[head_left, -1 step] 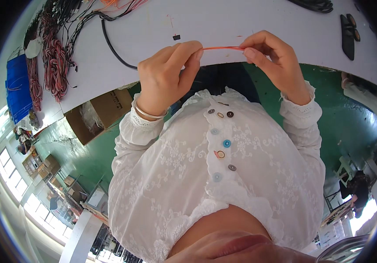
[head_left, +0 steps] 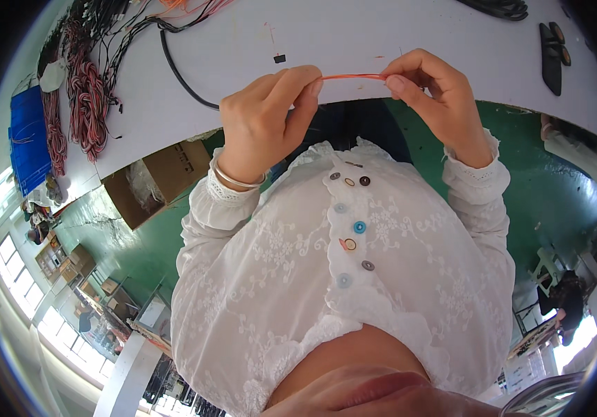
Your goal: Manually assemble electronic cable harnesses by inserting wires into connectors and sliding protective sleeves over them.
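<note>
A worker stretches a thin red wire [head_left: 352, 76] taut between both hands above the near edge of a white table [head_left: 354, 35], seen from a head-worn camera looking down. Far left of the wire, a blue bin [head_left: 26, 135] sits at the table's end, with bundles of red and black wire harnesses [head_left: 83, 104] lying just beside it, closer to the wire. A black cable [head_left: 177, 69] curves across the table between those bundles and the wire. The left hand [head_left: 267, 118], a silver bangle [head_left: 237, 181] at its wrist, has its grip pinched on the wire's left end between thumb and forefinger. The right hand [head_left: 437, 97] pinches the right end the same way. The wire looks light, slim and flexible, likely to sag or kink if held loosely, so a fingertip pinch near each end seems the sound way to keep it straight. Right of the wire, a black tool [head_left: 552, 55] rests on the table, well apart from the hands. Below, a cardboard box [head_left: 166, 177] stands on the green floor [head_left: 562, 181].
</note>
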A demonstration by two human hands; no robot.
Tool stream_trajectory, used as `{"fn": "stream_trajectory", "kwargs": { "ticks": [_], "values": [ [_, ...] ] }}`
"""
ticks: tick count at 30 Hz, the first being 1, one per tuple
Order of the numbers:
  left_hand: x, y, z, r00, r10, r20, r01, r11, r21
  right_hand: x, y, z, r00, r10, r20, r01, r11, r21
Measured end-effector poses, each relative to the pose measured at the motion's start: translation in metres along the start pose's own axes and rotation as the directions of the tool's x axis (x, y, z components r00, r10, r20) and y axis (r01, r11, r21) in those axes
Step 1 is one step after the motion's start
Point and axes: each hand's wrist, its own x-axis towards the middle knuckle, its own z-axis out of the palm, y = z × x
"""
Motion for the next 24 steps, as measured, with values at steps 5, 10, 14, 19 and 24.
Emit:
{"fn": "stream_trajectory", "kwargs": {
  "ticks": [5,10,14,19,24],
  "values": [
    [0.004,0.011,0.003,0.995,0.054,0.089,-0.056,0.998,0.021,0.008,-0.021,0.003,0.994,0.027,0.102,-0.008,0.984,-0.177],
    [0.005,0.013,0.004,0.993,0.073,0.089,-0.074,0.997,0.009,0.011,-0.020,0.011,0.990,0.028,0.141,-0.023,0.999,-0.039],
    [0.000,-0.002,-0.006,0.999,-0.035,-0.016,0.036,0.999,0.016,0.002,0.008,-0.004,0.987,0.100,0.124,-0.120,0.979,0.166],
    [-0.003,-0.003,-0.007,0.999,-0.029,0.039,0.026,0.997,0.074,0.001,-0.010,-0.004,0.996,0.042,0.078,-0.038,0.998,-0.057],
    [0.003,-0.001,-0.008,0.996,0.053,0.065,-0.058,0.995,0.078,0.006,-0.016,-0.016,0.992,0.039,0.123,-0.016,0.983,-0.181]
  ]
}}
